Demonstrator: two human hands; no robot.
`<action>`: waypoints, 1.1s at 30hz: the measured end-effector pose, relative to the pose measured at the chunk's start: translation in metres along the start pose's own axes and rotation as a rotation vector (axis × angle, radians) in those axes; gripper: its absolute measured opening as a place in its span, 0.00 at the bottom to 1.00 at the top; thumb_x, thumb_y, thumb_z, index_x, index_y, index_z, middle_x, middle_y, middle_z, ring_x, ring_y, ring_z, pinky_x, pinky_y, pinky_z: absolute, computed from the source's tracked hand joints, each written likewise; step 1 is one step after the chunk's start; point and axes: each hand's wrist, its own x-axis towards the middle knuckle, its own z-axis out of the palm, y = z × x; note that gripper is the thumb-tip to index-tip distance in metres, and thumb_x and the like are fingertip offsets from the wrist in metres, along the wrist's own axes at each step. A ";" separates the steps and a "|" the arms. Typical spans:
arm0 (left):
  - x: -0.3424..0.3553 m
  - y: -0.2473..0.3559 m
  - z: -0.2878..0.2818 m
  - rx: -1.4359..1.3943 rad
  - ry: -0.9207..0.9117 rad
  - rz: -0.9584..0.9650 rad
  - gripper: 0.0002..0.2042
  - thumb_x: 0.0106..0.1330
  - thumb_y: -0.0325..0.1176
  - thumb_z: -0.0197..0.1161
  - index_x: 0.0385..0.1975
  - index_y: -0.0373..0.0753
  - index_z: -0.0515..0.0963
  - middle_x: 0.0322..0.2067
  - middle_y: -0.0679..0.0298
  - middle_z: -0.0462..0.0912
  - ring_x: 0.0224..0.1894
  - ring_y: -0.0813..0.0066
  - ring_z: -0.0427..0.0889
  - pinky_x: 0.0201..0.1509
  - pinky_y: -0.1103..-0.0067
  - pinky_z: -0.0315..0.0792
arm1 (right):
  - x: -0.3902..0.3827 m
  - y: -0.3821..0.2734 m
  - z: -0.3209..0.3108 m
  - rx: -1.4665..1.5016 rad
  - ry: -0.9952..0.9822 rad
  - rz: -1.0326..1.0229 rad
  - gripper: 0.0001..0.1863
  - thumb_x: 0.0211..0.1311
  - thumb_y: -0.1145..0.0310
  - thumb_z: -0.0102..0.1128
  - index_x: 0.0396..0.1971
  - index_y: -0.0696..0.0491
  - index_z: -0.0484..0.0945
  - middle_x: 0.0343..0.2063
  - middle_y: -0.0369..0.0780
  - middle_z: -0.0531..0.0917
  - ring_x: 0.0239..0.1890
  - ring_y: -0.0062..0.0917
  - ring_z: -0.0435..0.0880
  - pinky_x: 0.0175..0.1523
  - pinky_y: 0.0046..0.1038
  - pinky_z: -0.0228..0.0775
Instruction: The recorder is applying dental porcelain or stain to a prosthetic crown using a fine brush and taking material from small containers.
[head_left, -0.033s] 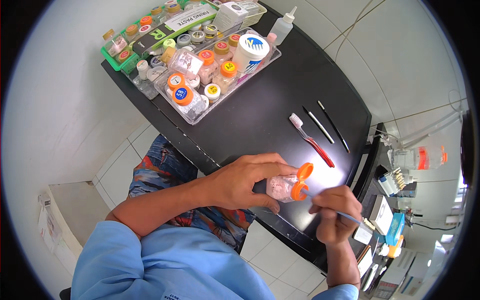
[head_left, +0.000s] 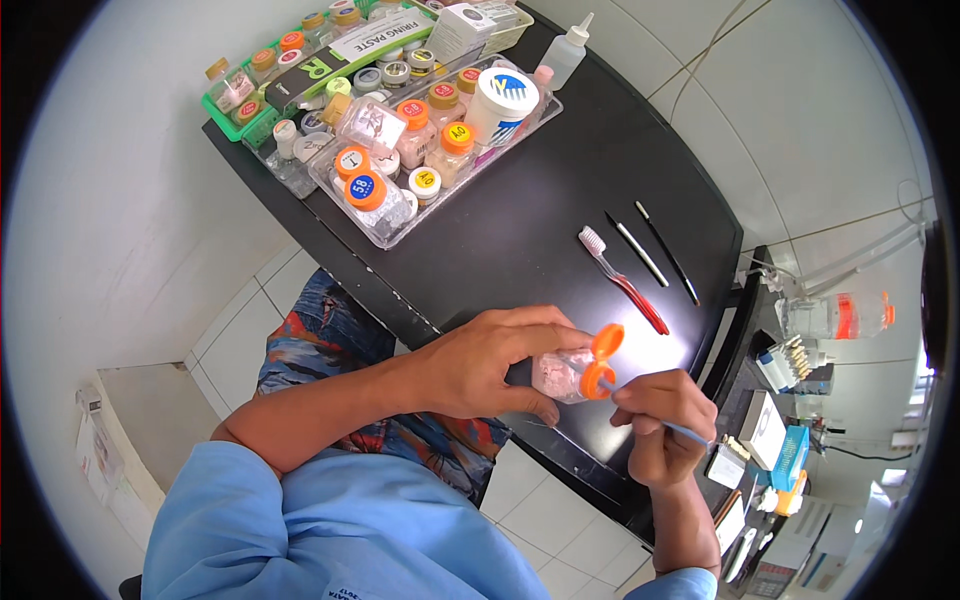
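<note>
My left hand point(head_left: 500, 365) is closed around a small clear jar point(head_left: 558, 378) of pink powder, tilted with its mouth toward the right. The jar's orange flip lid point(head_left: 608, 341) hangs open above an orange collar point(head_left: 597, 380). Between its fingers and thumb, my right hand point(head_left: 668, 420) pinches a thin blue-grey stick-like tool point(head_left: 690, 434). The tool's front end goes into the jar's mouth. What kind of tip it has is hard to make out through the wall.
A red-and-white toothbrush point(head_left: 625, 285), a white pen-like stick point(head_left: 640, 252) and a slim black one point(head_left: 668, 253) lie beyond the jar on the black table point(head_left: 480, 270). At the far left a clear tray point(head_left: 385, 238) holds several jars. A dropper bottle point(head_left: 565, 55) stands behind.
My right hand has shifted slightly left and up, pushing the tool further into the jar. My left hand and the jar have hardly moved.
</note>
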 end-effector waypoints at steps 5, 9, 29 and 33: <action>-0.001 -0.001 0.002 -0.013 -0.009 0.023 0.34 0.54 0.35 0.86 0.62 0.35 0.81 0.56 0.53 0.83 0.55 0.55 0.85 0.59 0.67 0.79 | -0.006 -0.006 -0.004 0.193 0.108 0.119 0.04 0.63 0.81 0.65 0.30 0.58 0.88 0.32 0.41 0.90 0.26 0.22 0.88 0.32 0.23 0.80; -0.001 0.001 0.000 -0.022 -0.004 0.011 0.35 0.54 0.35 0.86 0.63 0.35 0.80 0.56 0.54 0.83 0.55 0.56 0.86 0.60 0.67 0.80 | 0.003 0.002 -0.002 0.168 -0.086 -0.011 0.09 0.76 0.74 0.61 0.34 0.59 0.87 0.30 0.44 0.87 0.21 0.20 0.85 0.27 0.21 0.76; -0.003 0.003 0.002 0.009 -0.103 -0.201 0.35 0.55 0.39 0.88 0.53 0.38 0.67 0.46 0.56 0.87 0.47 0.52 0.90 0.53 0.65 0.82 | 0.003 0.001 0.001 0.126 -0.086 -0.062 0.07 0.72 0.73 0.67 0.33 0.58 0.88 0.30 0.40 0.90 0.25 0.25 0.87 0.30 0.26 0.79; 0.001 0.007 0.002 -0.006 -0.191 -0.242 0.35 0.56 0.38 0.87 0.53 0.37 0.67 0.47 0.55 0.86 0.48 0.50 0.90 0.53 0.65 0.83 | -0.006 -0.001 -0.003 0.133 0.043 -0.009 0.03 0.64 0.77 0.68 0.35 0.58 0.89 0.29 0.41 0.90 0.24 0.24 0.87 0.30 0.25 0.78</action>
